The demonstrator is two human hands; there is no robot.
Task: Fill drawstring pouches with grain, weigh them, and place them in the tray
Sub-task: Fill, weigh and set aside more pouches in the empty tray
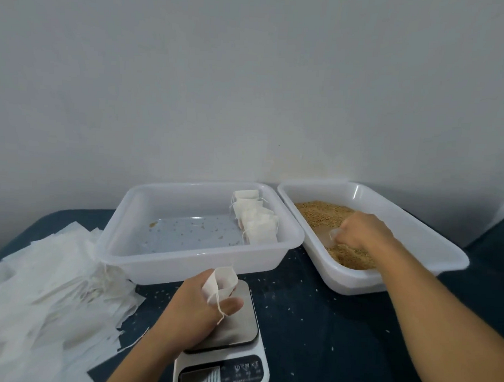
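over the scale [227, 361], left hand [195, 311] holds pouch [220, 284]; right hand [361, 230] scoops grain [318, 211].

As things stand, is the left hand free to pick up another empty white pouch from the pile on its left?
Probably not yet: the left hand already holds an open white drawstring pouch above the scale, though nothing blocks the pile.

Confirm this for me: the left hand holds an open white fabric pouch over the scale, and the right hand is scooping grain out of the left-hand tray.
One detail is wrong. The head view shows the right hand scooping in the right-hand translucent plastic tray of brown grain. The left hand does hold the white fabric pouch over the scale.
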